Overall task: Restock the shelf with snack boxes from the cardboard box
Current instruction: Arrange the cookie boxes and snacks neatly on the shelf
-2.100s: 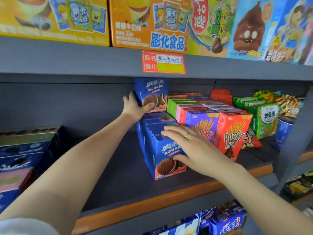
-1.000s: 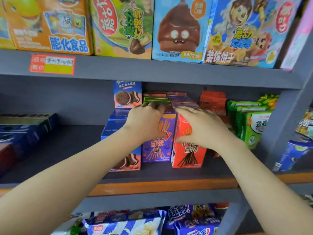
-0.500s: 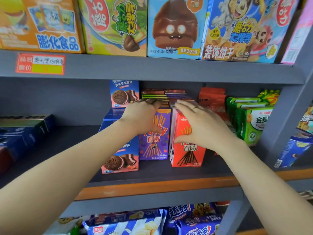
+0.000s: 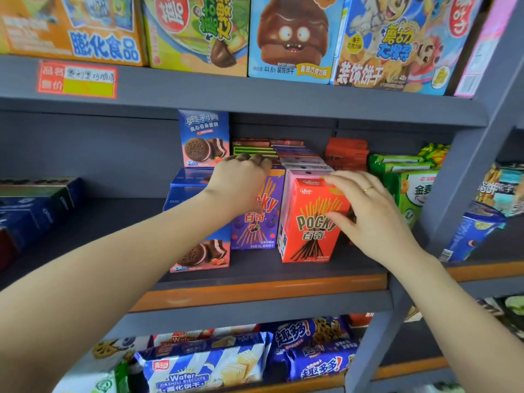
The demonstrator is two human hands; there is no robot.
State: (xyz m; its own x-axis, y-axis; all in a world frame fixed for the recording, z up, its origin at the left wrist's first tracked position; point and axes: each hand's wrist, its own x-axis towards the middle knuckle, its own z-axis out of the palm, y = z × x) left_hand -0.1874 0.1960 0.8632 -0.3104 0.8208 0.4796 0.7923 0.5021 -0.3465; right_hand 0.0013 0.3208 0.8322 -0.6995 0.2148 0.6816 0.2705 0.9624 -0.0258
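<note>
Fingers (image 4: 344,180) of the right hand (image 4: 371,214) lie straight on the red Pocky box (image 4: 312,222) near the shelf's orange lip (image 4: 255,290); the left hand (image 4: 241,185) curls over the purple Pocky box (image 4: 255,228) — bare shelf left of the blue boxes (image 4: 184,194).

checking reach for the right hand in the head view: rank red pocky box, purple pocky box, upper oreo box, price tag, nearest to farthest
1. red Pocky box: under the right hand.
2. purple Pocky box: next left.
3. upper Oreo box: back, farther left.
4. price tag: upper shelf edge, far left.
</note>
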